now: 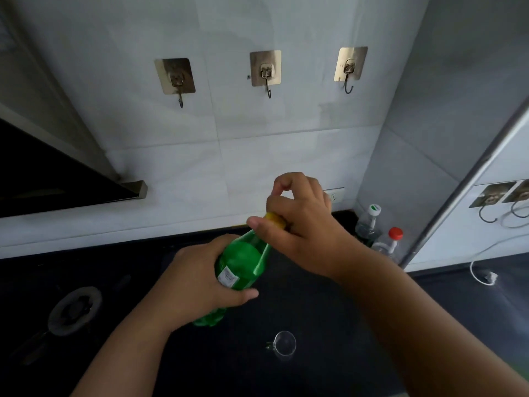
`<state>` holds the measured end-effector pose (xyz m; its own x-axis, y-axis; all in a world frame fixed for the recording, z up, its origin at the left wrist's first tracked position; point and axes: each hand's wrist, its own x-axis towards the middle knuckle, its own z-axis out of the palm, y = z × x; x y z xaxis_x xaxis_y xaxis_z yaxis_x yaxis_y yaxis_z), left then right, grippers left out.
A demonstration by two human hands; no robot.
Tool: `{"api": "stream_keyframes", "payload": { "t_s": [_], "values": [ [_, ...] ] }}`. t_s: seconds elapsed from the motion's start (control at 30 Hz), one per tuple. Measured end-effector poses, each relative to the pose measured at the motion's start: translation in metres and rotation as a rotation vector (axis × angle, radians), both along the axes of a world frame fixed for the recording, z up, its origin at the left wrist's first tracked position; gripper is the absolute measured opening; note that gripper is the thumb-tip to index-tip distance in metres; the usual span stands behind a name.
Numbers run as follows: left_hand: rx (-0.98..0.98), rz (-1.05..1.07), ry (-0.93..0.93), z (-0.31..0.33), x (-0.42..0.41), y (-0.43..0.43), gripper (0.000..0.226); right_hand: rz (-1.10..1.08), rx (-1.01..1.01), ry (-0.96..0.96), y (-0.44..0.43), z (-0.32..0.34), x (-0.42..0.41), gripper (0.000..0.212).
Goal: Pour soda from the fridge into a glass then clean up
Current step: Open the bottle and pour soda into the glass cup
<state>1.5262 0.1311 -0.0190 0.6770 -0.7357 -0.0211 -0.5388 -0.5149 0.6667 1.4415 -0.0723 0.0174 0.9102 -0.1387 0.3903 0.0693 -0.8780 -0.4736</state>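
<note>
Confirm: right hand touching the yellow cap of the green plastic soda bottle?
Touching. Head view: right hand curls round the yellow cap, no gap visible.

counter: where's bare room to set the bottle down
Bare counter lies between the burner and the glass, and along the wall behind the burner. The right corner is crowded: two clear bottles and a cable.

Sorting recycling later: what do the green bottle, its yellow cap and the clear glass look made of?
Green bottle: translucent glossy plastic, probably; light shines through its shoulder. Yellow cap: opaque, likely plastic, half hidden under the right hand. Glass: clear, glass or hard plastic; dark counter shows through.
</note>
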Motion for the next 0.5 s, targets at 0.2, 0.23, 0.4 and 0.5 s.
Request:
{"api": "stream_keyframes", "payload": {
  "t_s": [0.2, 0.23, 0.4, 0.5],
  "values": [
    [0.042, 0.139, -0.395, -0.013, -0.006, -0.015, 0.067, -0.355, -0.138, 0.206, 0.007, 0.007, 0.004, 0.065],
    [0.026, 0.13, -0.341, -0.013, -0.005, -0.014, 0.067, -0.336, -0.09, 0.165, 0.007, 0.005, 0.005, 0.063],
    [-0.02, -0.016, 0.088, -0.002, -0.001, 0.0, 0.071, 0.001, -0.082, -0.117, 0.005, -0.004, 0.004, 0.05],
    [-0.023, -0.036, 0.134, -0.001, 0.002, 0.005, 0.072, 0.125, -0.087, -0.112, 0.002, -0.003, -0.002, 0.039]
  ]
}}
